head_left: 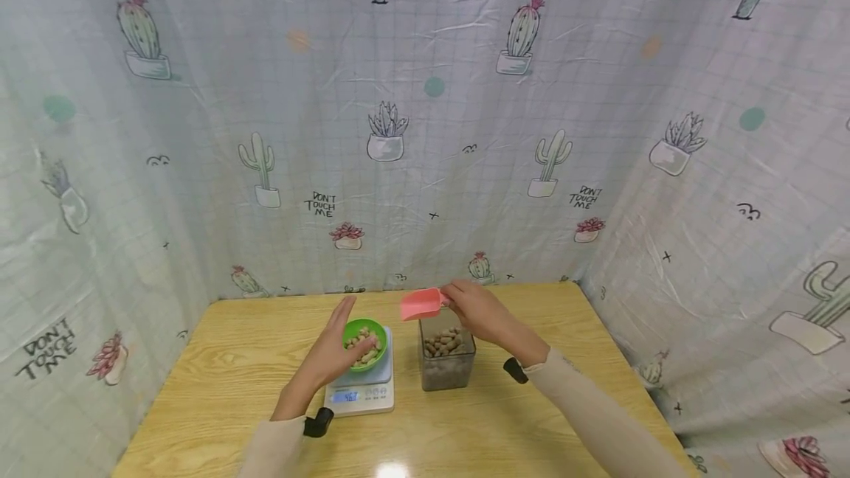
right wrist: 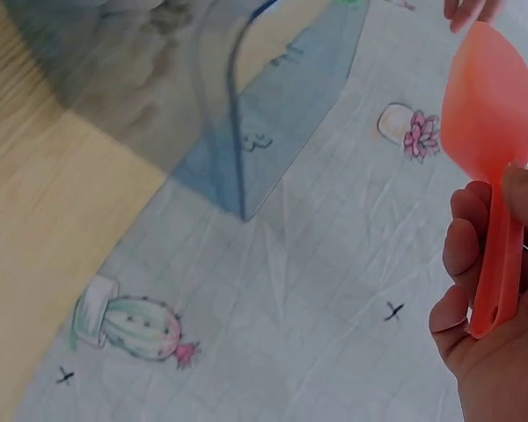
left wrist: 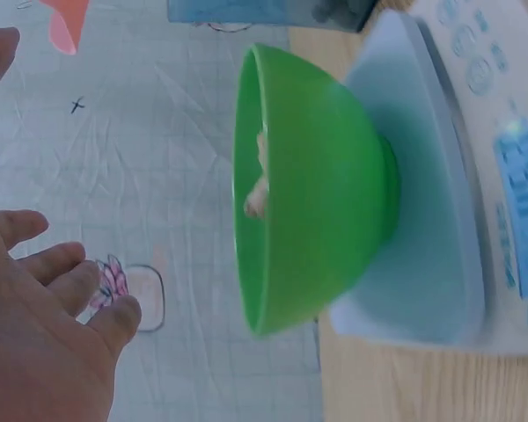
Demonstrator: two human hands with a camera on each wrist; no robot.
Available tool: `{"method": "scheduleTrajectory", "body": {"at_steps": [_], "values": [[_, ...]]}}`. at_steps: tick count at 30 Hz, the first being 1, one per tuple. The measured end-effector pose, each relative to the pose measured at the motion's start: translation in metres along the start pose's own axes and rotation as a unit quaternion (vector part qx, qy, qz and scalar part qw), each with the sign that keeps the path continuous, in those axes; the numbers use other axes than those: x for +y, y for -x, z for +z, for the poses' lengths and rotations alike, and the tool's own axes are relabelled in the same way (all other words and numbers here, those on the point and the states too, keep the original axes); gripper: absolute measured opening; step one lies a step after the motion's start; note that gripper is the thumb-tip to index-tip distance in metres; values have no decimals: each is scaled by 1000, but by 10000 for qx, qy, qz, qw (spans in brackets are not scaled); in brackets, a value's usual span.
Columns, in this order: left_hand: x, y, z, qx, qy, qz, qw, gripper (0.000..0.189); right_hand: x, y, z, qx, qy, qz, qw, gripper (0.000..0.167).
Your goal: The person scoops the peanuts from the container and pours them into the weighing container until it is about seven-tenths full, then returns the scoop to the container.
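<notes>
A pink scoop (head_left: pixel 421 304) is in my right hand (head_left: pixel 481 311), its handle gripped by curled fingers above the clear bin. In the right wrist view the scoop (right wrist: pixel 493 101) looks bare on the side that shows. Unshelled peanuts (head_left: pixel 446 343) lie in the clear bin (head_left: pixel 448 375). My left hand (head_left: pixel 335 351), fingers extended, hovers beside and partly over a green bowl (head_left: pixel 384 338) with peanuts in it. In the left wrist view a gap separates the left hand (left wrist: pixel 53 325) from the bowl (left wrist: pixel 326 193). The bowl stands on a kitchen scale (head_left: pixel 361 406) with a lit display.
The scale and the bin stand side by side on a wooden table (head_left: pixel 518 426). A cactus-print curtain (head_left: pixel 425 190) hangs behind the table and along both sides. Glare shows near the table's front.
</notes>
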State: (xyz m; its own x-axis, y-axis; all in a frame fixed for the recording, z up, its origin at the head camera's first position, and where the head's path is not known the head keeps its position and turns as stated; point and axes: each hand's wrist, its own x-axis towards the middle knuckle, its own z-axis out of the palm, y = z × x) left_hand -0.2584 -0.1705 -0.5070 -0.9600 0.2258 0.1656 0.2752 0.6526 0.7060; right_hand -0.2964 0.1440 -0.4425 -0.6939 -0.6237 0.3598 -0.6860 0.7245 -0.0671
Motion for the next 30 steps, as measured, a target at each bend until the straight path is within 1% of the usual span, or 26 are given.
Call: {"method": "scheduleTrajectory", "body": {"at_steps": [4, 8, 10, 13, 17, 19, 22, 25, 30], "values": [[14, -7, 11, -122, 212, 132, 9996, 94, 9, 11, -3, 85, 111, 93, 9999, 22], [25, -16, 24, -264, 191, 289, 9990, 95, 19, 19, -6, 210, 285, -9, 9994, 21], [30, -21, 31, -355, 208, 374, 9985, 97, 23, 23, -7, 190, 350, -15, 9992, 19], [36, -27, 41, -502, 273, 399, 9976, 102, 27, 27, -11, 110, 457, -3, 9989, 16], [41, -35, 55, -820, 218, 336, 9958, 111, 30, 30, -15, 41, 666, -103, 9977, 11], [43, -38, 61, -1008, 137, 369, 9941, 115, 32, 31, -16, 18, 835, -201, 9963, 10], [45, -42, 69, -1284, 164, 409, 9907, 119, 32, 33, -17, -45, 1126, -395, 9928, 9], [47, -45, 76, -1433, 228, 458, 9884, 124, 29, 32, -16, -199, 1426, -621, 9876, 10], [49, -51, 85, -1556, 266, 552, 9859, 126, 25, 28, -14, -610, 2091, -984, 9710, 17]]}}
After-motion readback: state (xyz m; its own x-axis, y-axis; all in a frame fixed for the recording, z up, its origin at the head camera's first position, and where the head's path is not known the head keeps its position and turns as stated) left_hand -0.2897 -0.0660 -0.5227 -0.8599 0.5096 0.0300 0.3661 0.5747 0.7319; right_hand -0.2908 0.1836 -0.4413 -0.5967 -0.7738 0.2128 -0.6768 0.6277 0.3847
